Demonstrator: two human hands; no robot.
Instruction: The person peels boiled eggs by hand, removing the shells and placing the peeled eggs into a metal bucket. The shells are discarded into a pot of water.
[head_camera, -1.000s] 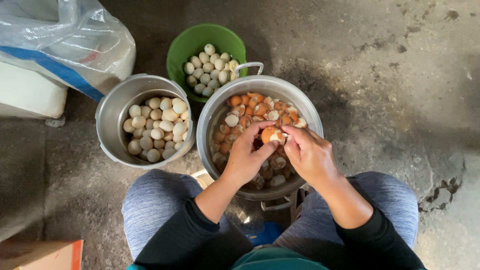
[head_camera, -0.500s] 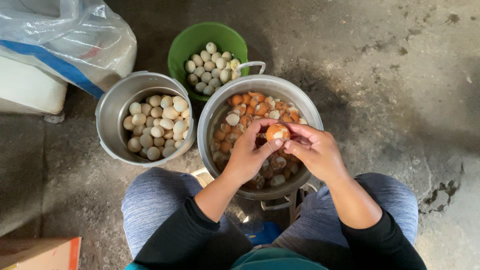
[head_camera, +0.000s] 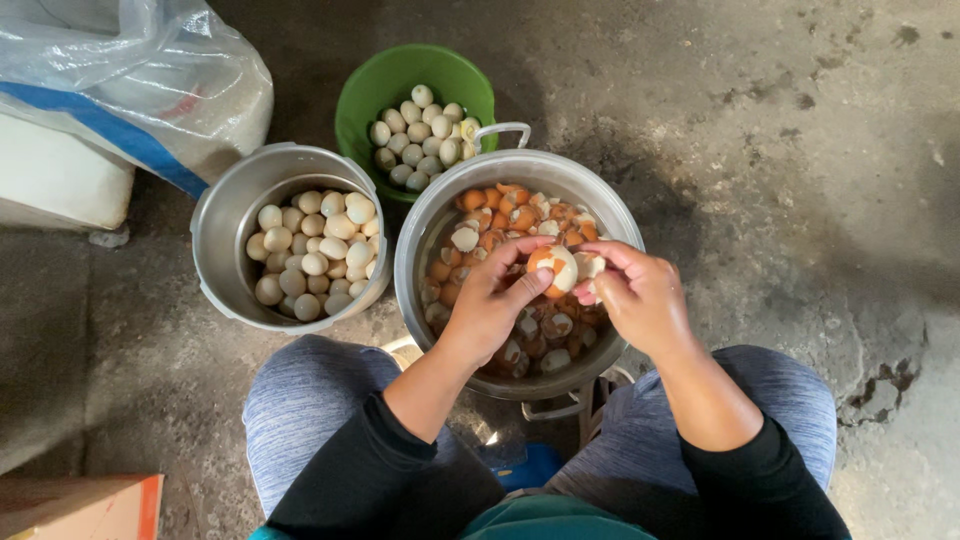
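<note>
Left hand (head_camera: 490, 305) grasps a partly peeled egg (head_camera: 553, 269) between thumb and fingers, holding it above the large metal pot (head_camera: 420, 235); brown shell remains on the egg's left and lower side, while its upper right is bare and pale. Right hand (head_camera: 640, 298) meets the egg from the right, its fingertips (head_camera: 598, 268) pinching a loose piece of shell just beside the peeled surface. Both hands hover over the pot's right half. The pot itself contains brown eggs (head_camera: 480, 210) and shell fragments (head_camera: 545, 335), and sits between the person's knees, which are clad in grey leggings (head_camera: 310, 400); black sleeves (head_camera: 370, 470) cover the forearms. Touching the pot's left wall stands a smaller metal pot (head_camera: 215, 235) filled with pale peeled eggs (head_camera: 310, 255). Behind both, a green plastic bucket (head_camera: 370, 85) holds further pale eggs (head_camera: 420, 135). At upper left, a clear plastic bag (head_camera: 130, 70) lies over a white container (head_camera: 55, 185). A corner of a cardboard box (head_camera: 75, 505) appears at lower left. All rests on a stained concrete floor (head_camera: 780, 150).
</note>
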